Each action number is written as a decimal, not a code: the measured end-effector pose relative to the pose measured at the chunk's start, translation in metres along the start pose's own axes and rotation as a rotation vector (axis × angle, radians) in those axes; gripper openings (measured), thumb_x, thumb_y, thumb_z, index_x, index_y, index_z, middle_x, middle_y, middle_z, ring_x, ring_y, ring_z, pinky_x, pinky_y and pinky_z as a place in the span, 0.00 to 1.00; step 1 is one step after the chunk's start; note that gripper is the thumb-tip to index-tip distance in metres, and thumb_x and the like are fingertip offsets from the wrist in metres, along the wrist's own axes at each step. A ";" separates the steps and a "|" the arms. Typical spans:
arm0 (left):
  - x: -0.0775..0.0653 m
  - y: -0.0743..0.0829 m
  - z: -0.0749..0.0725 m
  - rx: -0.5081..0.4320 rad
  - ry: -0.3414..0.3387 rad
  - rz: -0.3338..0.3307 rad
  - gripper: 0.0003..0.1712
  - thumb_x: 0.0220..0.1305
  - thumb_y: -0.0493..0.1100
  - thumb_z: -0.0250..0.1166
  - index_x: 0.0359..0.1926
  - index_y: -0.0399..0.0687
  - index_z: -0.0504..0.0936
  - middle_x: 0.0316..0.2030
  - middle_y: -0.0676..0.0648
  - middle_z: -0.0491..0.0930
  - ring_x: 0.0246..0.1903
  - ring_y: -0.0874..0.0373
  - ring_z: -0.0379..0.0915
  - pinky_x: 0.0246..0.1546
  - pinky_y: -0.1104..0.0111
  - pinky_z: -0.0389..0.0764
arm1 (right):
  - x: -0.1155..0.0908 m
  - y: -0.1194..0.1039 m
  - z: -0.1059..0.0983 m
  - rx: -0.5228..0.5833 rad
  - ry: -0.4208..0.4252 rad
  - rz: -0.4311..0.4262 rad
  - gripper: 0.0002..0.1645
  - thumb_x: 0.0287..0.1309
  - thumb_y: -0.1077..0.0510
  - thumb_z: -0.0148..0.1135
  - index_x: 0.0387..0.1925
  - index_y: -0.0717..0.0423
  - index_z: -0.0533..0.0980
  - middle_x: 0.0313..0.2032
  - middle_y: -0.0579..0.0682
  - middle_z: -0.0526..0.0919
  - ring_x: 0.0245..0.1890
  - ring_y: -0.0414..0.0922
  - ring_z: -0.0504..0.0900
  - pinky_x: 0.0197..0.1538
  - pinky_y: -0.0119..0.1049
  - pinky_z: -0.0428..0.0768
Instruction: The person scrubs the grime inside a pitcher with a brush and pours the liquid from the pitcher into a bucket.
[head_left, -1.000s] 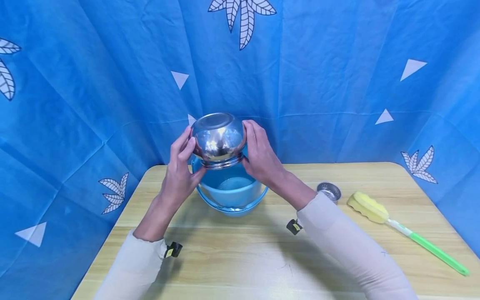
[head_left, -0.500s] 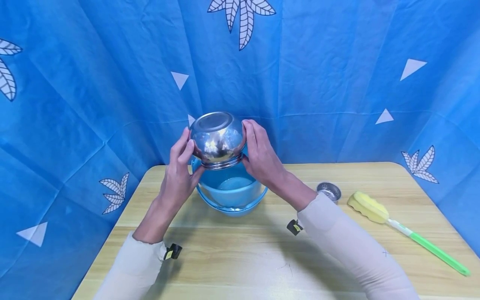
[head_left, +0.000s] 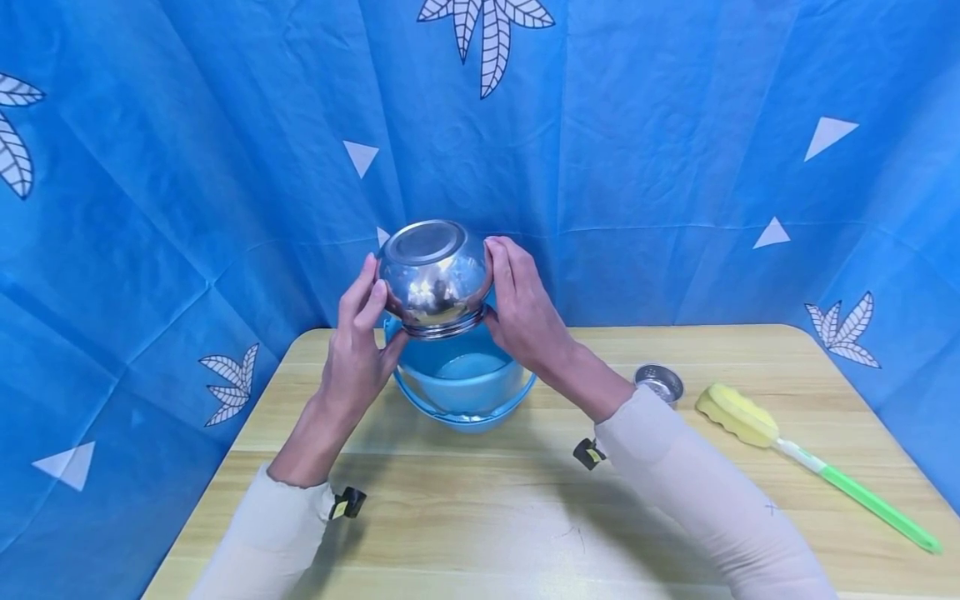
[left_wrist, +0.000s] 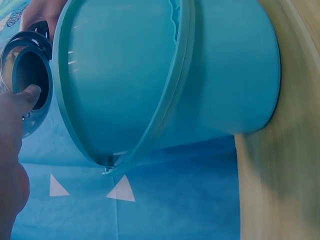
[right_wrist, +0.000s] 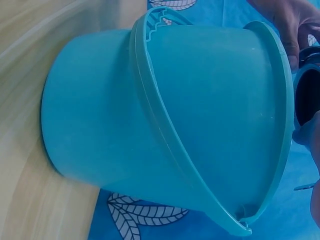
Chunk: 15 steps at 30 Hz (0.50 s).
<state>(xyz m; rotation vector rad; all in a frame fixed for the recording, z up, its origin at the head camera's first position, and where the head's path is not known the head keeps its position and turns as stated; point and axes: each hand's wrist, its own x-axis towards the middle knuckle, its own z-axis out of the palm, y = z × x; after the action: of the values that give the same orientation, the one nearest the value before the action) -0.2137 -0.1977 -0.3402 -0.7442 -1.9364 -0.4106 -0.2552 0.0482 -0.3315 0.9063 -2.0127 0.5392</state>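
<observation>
Both hands hold a shiny round metal pot (head_left: pixel 435 279) upside down over a light blue bucket (head_left: pixel 465 396), its flat base facing up and its rimmed mouth down. My left hand (head_left: pixel 356 342) grips the pot's left side, the thumb at the rim; in the left wrist view that thumb (left_wrist: pixel 30 95) reaches to the dark mouth. My right hand (head_left: pixel 521 308) grips the right side, fingers bent against the wall. The bucket (right_wrist: pixel 125 110) stands upright on the table, its handle hanging down in front. Some water seems to show inside it.
A small perforated metal cup (head_left: pixel 660 383) sits on the wooden table (head_left: pixel 480 517), right of the bucket. Beside it lies a yellow sponge brush (head_left: pixel 738 415) with a green and white handle. Blue patterned cloth (head_left: pixel 630 167) hangs behind the table and at its sides.
The pot's base has risen slightly and tipped a little further toward the left. Both hands keep their grip; the bucket, cup and brush stay put.
</observation>
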 end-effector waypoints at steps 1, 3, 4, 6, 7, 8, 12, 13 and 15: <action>0.000 0.000 0.000 -0.001 -0.001 -0.001 0.53 0.56 0.27 0.74 0.74 0.53 0.52 0.72 0.30 0.60 0.73 0.35 0.65 0.61 0.44 0.79 | 0.000 0.000 -0.001 0.001 -0.001 0.001 0.52 0.53 0.64 0.77 0.73 0.71 0.58 0.70 0.67 0.67 0.71 0.60 0.68 0.73 0.49 0.74; 0.000 0.001 0.000 -0.003 -0.005 -0.007 0.54 0.56 0.27 0.74 0.74 0.53 0.52 0.72 0.31 0.60 0.73 0.35 0.65 0.61 0.44 0.79 | 0.000 0.000 -0.002 0.000 -0.007 0.002 0.52 0.53 0.64 0.77 0.72 0.72 0.58 0.70 0.67 0.67 0.71 0.60 0.68 0.74 0.49 0.73; 0.000 0.002 0.000 -0.004 -0.008 -0.012 0.54 0.55 0.27 0.74 0.74 0.53 0.52 0.73 0.31 0.60 0.73 0.35 0.65 0.60 0.44 0.79 | 0.000 0.000 -0.003 -0.001 -0.013 0.004 0.52 0.53 0.64 0.77 0.72 0.72 0.58 0.70 0.67 0.67 0.71 0.60 0.68 0.74 0.49 0.73; 0.001 0.004 0.000 -0.020 -0.013 -0.026 0.54 0.55 0.27 0.75 0.74 0.51 0.53 0.73 0.31 0.61 0.73 0.35 0.65 0.60 0.43 0.79 | 0.001 0.000 -0.006 -0.005 -0.031 0.007 0.52 0.52 0.65 0.77 0.73 0.72 0.57 0.70 0.67 0.67 0.71 0.60 0.68 0.74 0.49 0.73; 0.000 0.004 0.001 -0.033 -0.014 -0.034 0.54 0.55 0.27 0.75 0.74 0.50 0.53 0.73 0.31 0.61 0.73 0.35 0.65 0.59 0.43 0.80 | 0.001 -0.001 -0.008 -0.005 -0.044 0.011 0.53 0.52 0.65 0.77 0.73 0.72 0.57 0.70 0.67 0.67 0.71 0.60 0.68 0.74 0.49 0.73; 0.000 0.005 0.002 -0.047 -0.014 -0.042 0.53 0.54 0.27 0.75 0.74 0.49 0.54 0.73 0.30 0.61 0.73 0.35 0.65 0.59 0.43 0.80 | 0.001 -0.001 -0.009 -0.007 -0.056 0.016 0.53 0.51 0.65 0.77 0.73 0.71 0.57 0.70 0.67 0.67 0.71 0.60 0.68 0.74 0.49 0.73; -0.001 0.007 0.003 -0.120 -0.006 -0.066 0.51 0.55 0.26 0.74 0.73 0.44 0.55 0.74 0.30 0.61 0.73 0.35 0.65 0.57 0.44 0.81 | 0.002 -0.002 -0.012 0.003 -0.104 0.039 0.54 0.51 0.64 0.76 0.73 0.70 0.57 0.70 0.66 0.67 0.71 0.60 0.68 0.75 0.50 0.72; -0.002 0.008 0.004 -0.136 -0.006 -0.074 0.51 0.55 0.26 0.74 0.74 0.43 0.56 0.74 0.30 0.61 0.73 0.36 0.65 0.57 0.44 0.81 | 0.002 -0.001 -0.012 0.007 -0.115 0.046 0.53 0.51 0.64 0.75 0.74 0.71 0.57 0.70 0.66 0.67 0.70 0.60 0.68 0.75 0.50 0.72; -0.002 0.009 0.004 -0.162 -0.016 -0.089 0.51 0.54 0.25 0.74 0.74 0.40 0.56 0.74 0.30 0.60 0.73 0.36 0.65 0.58 0.45 0.81 | 0.001 -0.001 -0.014 0.016 -0.136 0.053 0.53 0.53 0.62 0.74 0.74 0.71 0.56 0.71 0.66 0.67 0.71 0.60 0.69 0.75 0.51 0.71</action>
<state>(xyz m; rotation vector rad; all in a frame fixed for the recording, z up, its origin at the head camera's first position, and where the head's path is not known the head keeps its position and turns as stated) -0.2104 -0.1894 -0.3438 -0.7686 -1.9724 -0.6243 -0.2480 0.0561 -0.3227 0.9231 -2.1630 0.5366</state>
